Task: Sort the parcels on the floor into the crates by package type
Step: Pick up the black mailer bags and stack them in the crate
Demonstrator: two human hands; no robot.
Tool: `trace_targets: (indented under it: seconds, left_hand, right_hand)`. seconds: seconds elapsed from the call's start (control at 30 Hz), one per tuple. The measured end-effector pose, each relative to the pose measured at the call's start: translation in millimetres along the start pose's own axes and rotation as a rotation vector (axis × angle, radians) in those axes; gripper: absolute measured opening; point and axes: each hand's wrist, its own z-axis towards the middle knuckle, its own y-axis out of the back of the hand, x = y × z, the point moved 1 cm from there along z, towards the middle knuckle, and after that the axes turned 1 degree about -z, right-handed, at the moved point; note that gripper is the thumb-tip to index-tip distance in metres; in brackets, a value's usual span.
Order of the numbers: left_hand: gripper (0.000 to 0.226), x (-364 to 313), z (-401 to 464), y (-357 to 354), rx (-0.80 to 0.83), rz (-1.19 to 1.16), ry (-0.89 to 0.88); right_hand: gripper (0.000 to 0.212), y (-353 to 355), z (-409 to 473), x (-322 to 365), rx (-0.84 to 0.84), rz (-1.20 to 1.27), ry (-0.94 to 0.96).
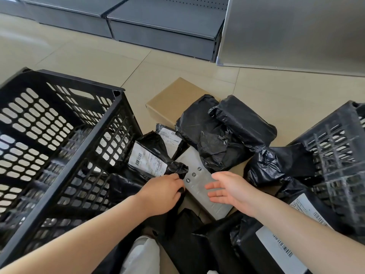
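Note:
Several black plastic mailer bags lie piled on the floor between two black crates. My left hand (165, 189) pinches the crumpled corner of a black bag with a white barcode label (150, 157). Beside it, my right hand (229, 189) hovers open, fingers spread, over a long grey-white parcel (199, 184) printed with round symbols. A brown cardboard box (169, 101) sits behind the pile, partly covered by large crumpled black bags (227, 131). The left crate (83, 155) is big and slotted. Only a corner of the right crate (339, 147) shows.
Grey metal shelving bases (158, 26) run along the far side of the beige tiled floor, with a grey panel (296, 32) at the right. More labelled black bags (276, 240) lie near my right forearm. A white shoe (142, 254) shows at the bottom.

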Motion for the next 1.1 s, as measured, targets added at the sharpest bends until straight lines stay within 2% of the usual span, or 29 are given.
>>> trace_targets:
  seconds: [0.27, 0.43, 0.5, 0.67, 0.73, 0.8, 0.83, 0.87, 0.9, 0.93, 0.97, 1.0, 1.03, 1.1]
  left_hand:
    - [0.022, -11, -14, 45, -0.258, -0.329, 0.097]
    - [0.027, -27, -23, 71, -0.478, -0.568, 0.138]
    - [0.029, -38, -29, 80, -0.567, -0.640, 0.135]
    - [0.030, -59, -44, 96, -0.790, -0.756, 0.003]
    - [0.030, -66, -54, 97, -0.840, -0.789, -0.065]
    - [0.027, -67, -51, 107, -0.871, -0.810, -0.200]
    - [0.037, -59, -57, 107, -0.860, -0.708, -0.299]
    - [0.083, -62, -63, 107, -0.811, -0.646, -0.322]
    - [0.115, -44, -58, 105, -0.879, -0.627, -0.321]
    - [0.122, -33, -57, 97, -0.829, -0.579, -0.354]
    - [0.081, -30, -67, 92, -0.753, -0.589, -0.384]
    - [0.056, -33, -71, 84, -0.864, -0.552, -0.404]
    - [0.036, -34, -68, 80, -0.892, -0.569, -0.458]
    - [0.023, -49, -73, 79, -0.832, -0.793, -0.441]
  right_hand:
    - [0.030, -2, -1, -5, 0.039, 0.045, -0.027]
    - [0.031, 3, -8, -12, 0.116, 0.128, -0.138]
    - [0.038, 6, -11, -13, 0.161, 0.138, -0.177]
    - [0.067, 4, -19, -8, 0.407, -0.026, -0.223]
    - [0.068, -1, -23, -7, 0.468, -0.056, -0.237]
    - [0.055, -8, -28, -1, 0.518, -0.072, -0.244]
    - [0.044, -11, -29, -1, 0.532, -0.048, -0.258]
    - [0.042, -12, -30, -1, 0.522, -0.021, -0.265]
    - [0.046, -11, -31, -1, 0.530, -0.002, -0.244]
    - [0.051, -10, -34, 1, 0.528, 0.015, -0.221]
    - [0.054, -9, -35, 3, 0.513, 0.047, -0.204]
    - [0.053, -9, -39, 5, 0.505, 0.080, -0.186]
    - [0.050, -7, -40, 5, 0.499, 0.098, -0.173]
    - [0.045, -7, -40, 4, 0.504, 0.135, -0.175]
